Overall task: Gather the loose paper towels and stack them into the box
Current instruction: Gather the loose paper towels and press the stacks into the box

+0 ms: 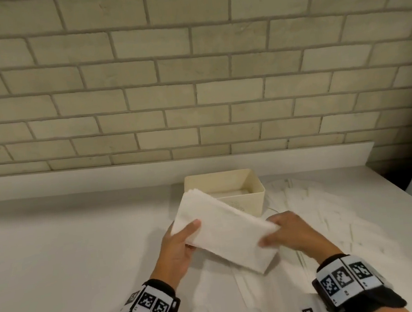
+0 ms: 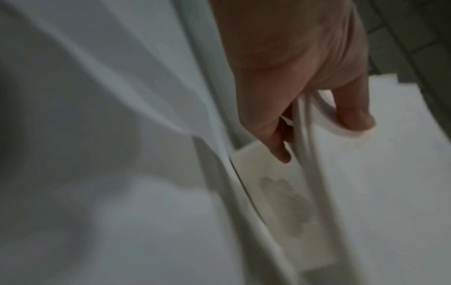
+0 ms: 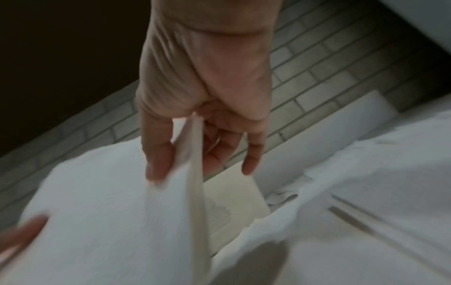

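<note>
Both wrists are sitting nearest in the head view; my left hand [image 1: 178, 246] and right hand [image 1: 289, 231] are gripping opposite ends of the paper towel stack [image 1: 223, 230], keeping it level above the table [image 1: 69, 248], just before the box [image 1: 252, 191].

Left wrist view: my fingers [image 2: 354, 113] are curling round the stack's edge.

Right wrist view: thumb and fingers [image 3: 156, 160] are pinching the stack, probably to keep the sheets aligned for lowering.

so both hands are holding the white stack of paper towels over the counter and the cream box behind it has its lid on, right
Not quite: the cream rectangular box is open, with no lid on it, as the head view shows. The rest holds: the left hand and right hand hold the white stack of paper towels over the white counter.
</note>
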Demonstrator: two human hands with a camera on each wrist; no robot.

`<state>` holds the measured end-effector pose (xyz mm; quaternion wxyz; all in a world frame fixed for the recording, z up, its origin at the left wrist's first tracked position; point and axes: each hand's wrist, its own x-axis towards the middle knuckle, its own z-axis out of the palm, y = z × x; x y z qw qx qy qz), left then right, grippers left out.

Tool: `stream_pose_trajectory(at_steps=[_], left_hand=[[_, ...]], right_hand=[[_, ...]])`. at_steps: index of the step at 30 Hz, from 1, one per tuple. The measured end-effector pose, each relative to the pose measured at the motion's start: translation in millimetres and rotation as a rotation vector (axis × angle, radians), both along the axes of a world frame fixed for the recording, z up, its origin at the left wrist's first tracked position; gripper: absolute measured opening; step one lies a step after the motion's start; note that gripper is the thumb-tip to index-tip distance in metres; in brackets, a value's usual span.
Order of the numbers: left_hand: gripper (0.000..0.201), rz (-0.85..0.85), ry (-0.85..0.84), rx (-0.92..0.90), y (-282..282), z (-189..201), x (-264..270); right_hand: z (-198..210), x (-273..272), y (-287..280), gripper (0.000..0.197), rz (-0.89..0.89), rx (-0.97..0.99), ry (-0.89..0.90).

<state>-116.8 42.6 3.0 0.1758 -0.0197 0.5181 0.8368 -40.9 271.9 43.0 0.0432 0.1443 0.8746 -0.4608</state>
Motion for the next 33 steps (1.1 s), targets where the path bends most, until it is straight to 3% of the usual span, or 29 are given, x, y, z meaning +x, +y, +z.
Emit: stream_pose_trajectory(at_steps=[3, 5, 9, 11, 16, 21, 25, 30, 33], left_hand=[[0.033, -0.061, 0.106, -0.231, -11, -9, -2], [0.032, -0.081, 0.122, -0.339, -8, -16, -2], [0.04, -0.068, 0.113, -0.422, 8, -32, -5], [0.042, -0.057, 0.121, -0.425, 15, -33, -3], [0.035, -0.065, 0.052, -0.273, 15, -25, -8], [0.053, -0.119, 0.046, -0.373, 12, -34, -13], [0.038, -0.096, 0.06, -0.28, 9, -27, -17], [0.053, -0.094, 0.052, -0.35, 7, -33, -23], [0.043, -0.098, 0.044, -0.332, 8, -35, -26]], right_hand=[[-4, 0, 16, 0.021, -0.239, -0.398, 0.234], [-14, 0, 14, 0.024, -0.274, -0.541, 0.249], [-39, -2, 4, 0.058, -0.145, -0.556, 0.072], [-44, -6, 1, 0.066, -0.123, -0.568, 0.055], [-38, -17, 7, 0.039, -0.238, -0.564, 0.144], [-47, -16, 6, 0.033, -0.213, -0.493, 0.082], [-47, -25, 10, 0.031, -0.247, -0.581, 0.166], [-62, -20, 1, 0.05, -0.191, -0.575, 0.07], [-58, -26, -1, 0.037, -0.261, -0.565, 0.122]])
